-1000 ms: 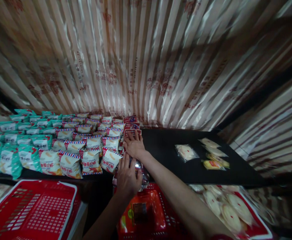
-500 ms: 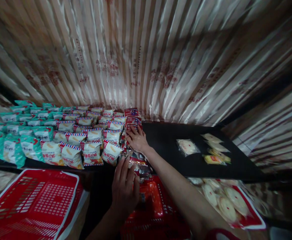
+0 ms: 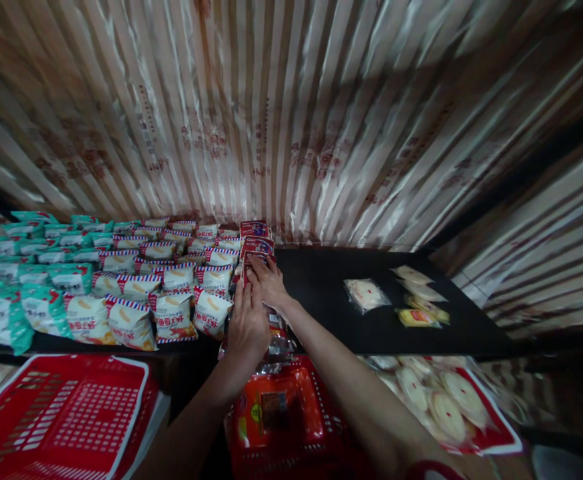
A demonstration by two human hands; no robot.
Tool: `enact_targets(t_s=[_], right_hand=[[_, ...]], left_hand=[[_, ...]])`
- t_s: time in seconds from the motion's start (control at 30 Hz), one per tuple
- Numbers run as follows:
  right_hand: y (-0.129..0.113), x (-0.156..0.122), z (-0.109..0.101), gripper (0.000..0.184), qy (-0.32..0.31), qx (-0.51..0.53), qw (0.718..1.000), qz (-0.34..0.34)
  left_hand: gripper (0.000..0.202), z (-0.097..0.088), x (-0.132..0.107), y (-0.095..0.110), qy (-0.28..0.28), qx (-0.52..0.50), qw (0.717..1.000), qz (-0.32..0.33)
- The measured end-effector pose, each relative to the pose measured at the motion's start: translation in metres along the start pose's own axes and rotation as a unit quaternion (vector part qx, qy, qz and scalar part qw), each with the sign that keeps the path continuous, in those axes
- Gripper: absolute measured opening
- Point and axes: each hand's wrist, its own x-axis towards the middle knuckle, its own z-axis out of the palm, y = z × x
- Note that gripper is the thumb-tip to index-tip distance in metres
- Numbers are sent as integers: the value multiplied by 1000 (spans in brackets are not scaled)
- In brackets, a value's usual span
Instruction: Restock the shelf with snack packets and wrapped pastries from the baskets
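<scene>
A row of dark red snack packets (image 3: 255,239) runs front to back on a black shelf (image 3: 331,300). My right hand (image 3: 268,280) lies flat on the nearer packets of that row, fingers stretched out. My left hand (image 3: 247,327) reaches in right beside it, fingers extended against the packets near the shelf's front edge. Whether either hand grips a packet is hidden. To the left stand rows of white packets with red-and-blue striped tops (image 3: 171,293) and green packets (image 3: 26,293).
Below the shelf sit a red basket (image 3: 281,420) holding an orange-red packet and an empty red basket (image 3: 66,413) at the left. Clear-wrapped round cakes (image 3: 366,293) and a few small packets (image 3: 418,300) lie on the shelf's right. More round cakes (image 3: 441,400) fill a lower tray.
My left hand dropped toward the basket half a second ago, then rose again to the packet row beside my right hand. The right hand stayed on the red packets.
</scene>
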Motion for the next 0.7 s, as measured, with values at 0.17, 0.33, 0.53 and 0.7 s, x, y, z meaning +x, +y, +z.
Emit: enact_targets(t_s=[0.17, 0.33, 0.53, 0.7], right_hand=[[2, 4, -1, 46, 51, 83, 995, -1], [28, -9, -11, 41, 185, 286, 940, 26], [79, -61, 29, 53, 228, 606, 743, 167], [70, -93, 55, 53, 127, 679, 705, 160]], left_hand=[[55, 3, -3, 4, -44, 77, 996, -12], [56, -6, 2, 8, -108, 93, 990, -21], [58, -15, 6, 14, -138, 67, 986, -61], [57, -16, 5, 17, -154, 36, 983, -94]])
